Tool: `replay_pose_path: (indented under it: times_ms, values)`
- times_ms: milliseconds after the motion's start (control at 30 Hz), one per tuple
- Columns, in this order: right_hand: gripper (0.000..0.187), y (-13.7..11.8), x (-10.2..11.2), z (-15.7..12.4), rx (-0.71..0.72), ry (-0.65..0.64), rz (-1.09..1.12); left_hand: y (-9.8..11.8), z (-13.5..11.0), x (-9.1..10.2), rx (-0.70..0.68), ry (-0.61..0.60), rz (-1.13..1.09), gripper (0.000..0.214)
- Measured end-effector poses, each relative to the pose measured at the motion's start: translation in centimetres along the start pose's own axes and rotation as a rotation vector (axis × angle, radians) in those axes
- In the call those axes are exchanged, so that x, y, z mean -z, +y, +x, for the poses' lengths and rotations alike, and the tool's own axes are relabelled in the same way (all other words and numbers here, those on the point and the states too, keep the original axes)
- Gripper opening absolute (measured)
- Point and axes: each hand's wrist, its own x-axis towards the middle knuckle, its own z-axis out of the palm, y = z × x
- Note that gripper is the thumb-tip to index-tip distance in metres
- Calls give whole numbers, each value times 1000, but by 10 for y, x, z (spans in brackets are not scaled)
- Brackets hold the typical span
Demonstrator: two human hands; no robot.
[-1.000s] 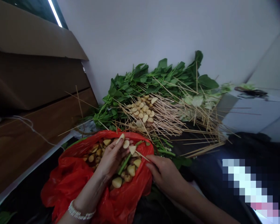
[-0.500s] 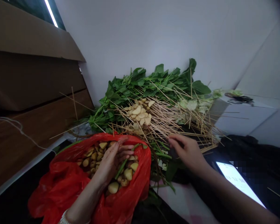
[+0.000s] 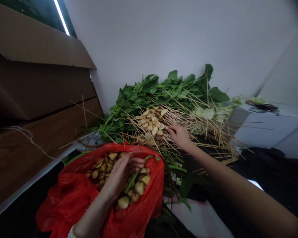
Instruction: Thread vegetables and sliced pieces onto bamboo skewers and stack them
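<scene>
My left hand (image 3: 123, 172) rests inside a red plastic bag (image 3: 72, 195) full of cut potato pieces (image 3: 139, 187), fingers loosely curled over them; I cannot see whether it holds a piece. My right hand (image 3: 180, 136) is stretched forward onto a spread pile of thin bamboo skewers (image 3: 186, 127), fingers bent down among the sticks, right beside a heap of potato slices threaded on skewers (image 3: 150, 124). Whether it grips a stick is hidden.
A bank of leafy green stems (image 3: 164, 89) lies behind the skewers against the white wall. A cardboard box (image 3: 34, 66) and a wooden board (image 3: 39, 138) stand at the left. A white box (image 3: 268, 125) is at the right, dark cloth below it.
My right hand left the bag's edge and reached forward and left onto the skewer pile near the threaded potatoes. The skewer with pieces it held over the bag is gone. My left hand sank into the bag.
</scene>
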Motion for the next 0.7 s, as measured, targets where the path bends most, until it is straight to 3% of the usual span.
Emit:
replay_pose_path:
  times_ms: [100,200,467,567,700]
  values:
    - [21,2,1,-4,58,-23,-32,0,0,0,-3,-2,3,39]
    - [22,6,19,-13,99,8,-63,1,0,-1,10,1,7,41]
    - [26,57,109,-52,37,96,-246,1,4,2,25,0,14,41]
    - [25,80,124,-73,5,25,-343,4,4,-1,37,22,34,41]
    - [24,94,118,-97,46,-176,-457,6,4,-6,40,52,62,42]
